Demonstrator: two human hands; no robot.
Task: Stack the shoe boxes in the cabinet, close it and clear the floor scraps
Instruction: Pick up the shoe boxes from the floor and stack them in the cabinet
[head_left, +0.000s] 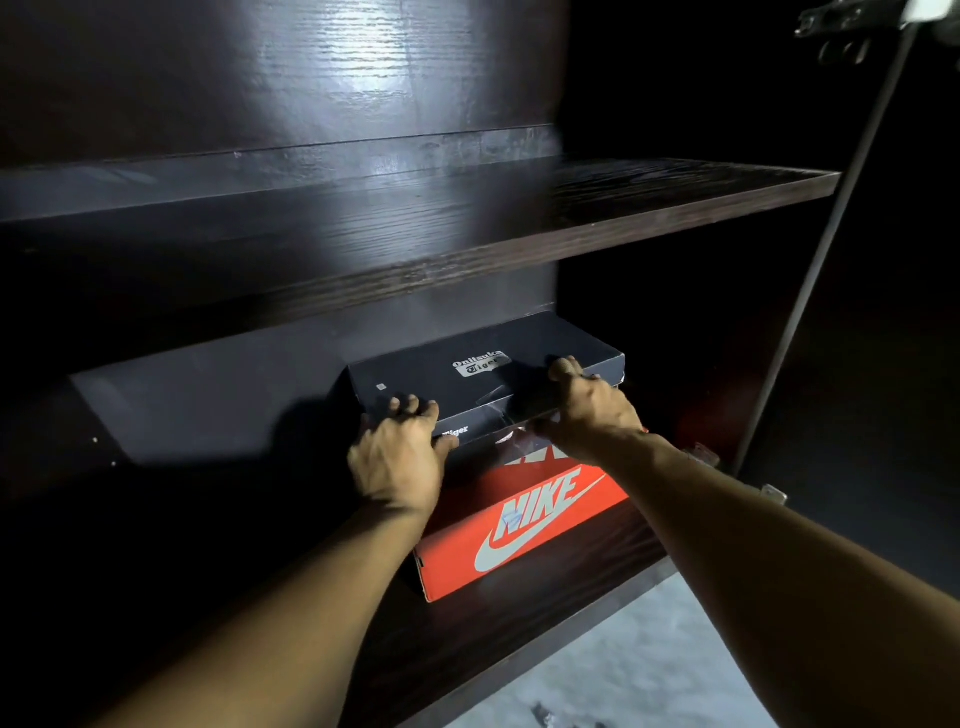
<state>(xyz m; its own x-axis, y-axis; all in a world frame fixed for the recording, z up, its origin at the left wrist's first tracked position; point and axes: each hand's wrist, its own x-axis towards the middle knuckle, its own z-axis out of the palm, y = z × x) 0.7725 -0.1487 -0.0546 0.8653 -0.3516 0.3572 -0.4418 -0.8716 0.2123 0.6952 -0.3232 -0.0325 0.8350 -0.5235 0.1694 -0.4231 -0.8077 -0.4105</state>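
Observation:
A black shoe box (467, 371) with a white logo on its lid lies on top of an orange Nike shoe box (524, 525) on the lower shelf of a dark wooden cabinet (519, 639). My left hand (397, 457) grips the black box's near left corner, fingers curled over the lid and thumb on its front. My right hand (592, 410) grips the near right edge the same way. The black box sits a little skewed on the orange one, which sticks out towards the shelf's front edge.
An upper shelf (467, 223) juts out above the boxes. The open cabinet door's edge (831, 228) runs down the right side, with hinges (774, 493) near it. Pale floor (649, 654) with a small dark scrap (543, 716) shows below.

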